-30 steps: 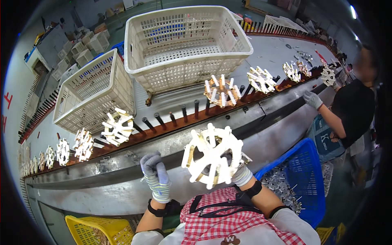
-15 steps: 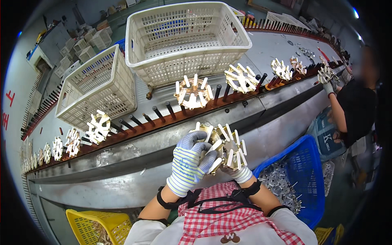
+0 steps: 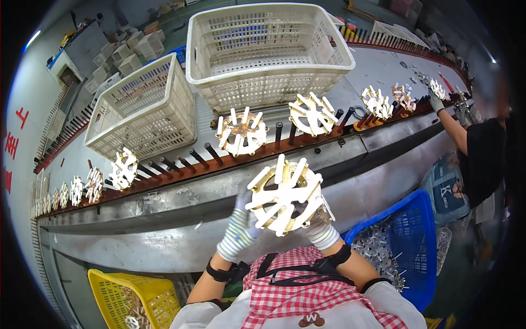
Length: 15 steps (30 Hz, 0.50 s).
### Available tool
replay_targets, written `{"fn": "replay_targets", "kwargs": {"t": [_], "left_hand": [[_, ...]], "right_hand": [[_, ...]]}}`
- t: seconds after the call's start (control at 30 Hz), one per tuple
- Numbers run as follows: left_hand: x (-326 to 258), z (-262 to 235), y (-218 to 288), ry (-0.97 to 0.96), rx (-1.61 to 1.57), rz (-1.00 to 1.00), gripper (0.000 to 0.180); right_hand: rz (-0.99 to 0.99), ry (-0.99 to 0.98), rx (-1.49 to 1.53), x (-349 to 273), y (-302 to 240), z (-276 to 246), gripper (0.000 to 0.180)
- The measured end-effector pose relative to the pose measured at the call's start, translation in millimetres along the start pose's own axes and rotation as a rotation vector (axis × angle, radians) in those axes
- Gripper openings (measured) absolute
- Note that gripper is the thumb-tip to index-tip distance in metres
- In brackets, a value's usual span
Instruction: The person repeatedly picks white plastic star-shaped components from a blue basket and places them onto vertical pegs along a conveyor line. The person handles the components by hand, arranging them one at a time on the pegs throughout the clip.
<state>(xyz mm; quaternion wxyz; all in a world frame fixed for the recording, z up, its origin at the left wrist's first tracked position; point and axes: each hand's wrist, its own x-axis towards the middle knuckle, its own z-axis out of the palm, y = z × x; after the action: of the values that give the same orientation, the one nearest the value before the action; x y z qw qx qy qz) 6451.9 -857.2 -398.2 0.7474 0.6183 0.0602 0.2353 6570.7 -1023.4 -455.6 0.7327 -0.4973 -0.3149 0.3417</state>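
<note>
A round brass-coloured wheel fixture (image 3: 267, 175) with several pale bars around it stands before my chest, its face up. My right hand (image 3: 320, 231), in a striped glove, grips it low on its right side, with the fingers partly hidden behind it. A few more bars show at that edge; whether they belong to a second fixture I cannot tell. At the fixture's left is my left hand (image 3: 239, 229), in a matching glove; its fingers are smeared by motion and partly hidden. Similar fixtures (image 3: 241, 133) sit on the rail of black pegs (image 3: 200, 158) just beyond.
Two white crates (image 3: 268, 82) stand behind the peg rail. A blue basket (image 3: 424, 247) of small metal parts is at my right, a yellow basket (image 3: 115, 279) at my lower left. A co-worker (image 3: 485, 153) at the far right reaches to another fixture on the rail.
The fixture has come up and turned its bars to face me. My left hand has moved off its bars, down and left. The fixtures on the rail have shifted left past the crates.
</note>
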Motion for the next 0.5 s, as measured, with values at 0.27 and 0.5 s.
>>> {"fn": "replay_targets", "kwargs": {"t": [0.27,0.5], "left_hand": [[-6,43,-90,-0.003,0.704,0.095,0.058],[38,-120,-138,-0.226,-1.375,0.077,0.051]], "right_hand": [[0.173,0.018,0.282,-23,58,-80,0.048],[0.325,0.210,0.792,-3,-62,-106,0.019]]}}
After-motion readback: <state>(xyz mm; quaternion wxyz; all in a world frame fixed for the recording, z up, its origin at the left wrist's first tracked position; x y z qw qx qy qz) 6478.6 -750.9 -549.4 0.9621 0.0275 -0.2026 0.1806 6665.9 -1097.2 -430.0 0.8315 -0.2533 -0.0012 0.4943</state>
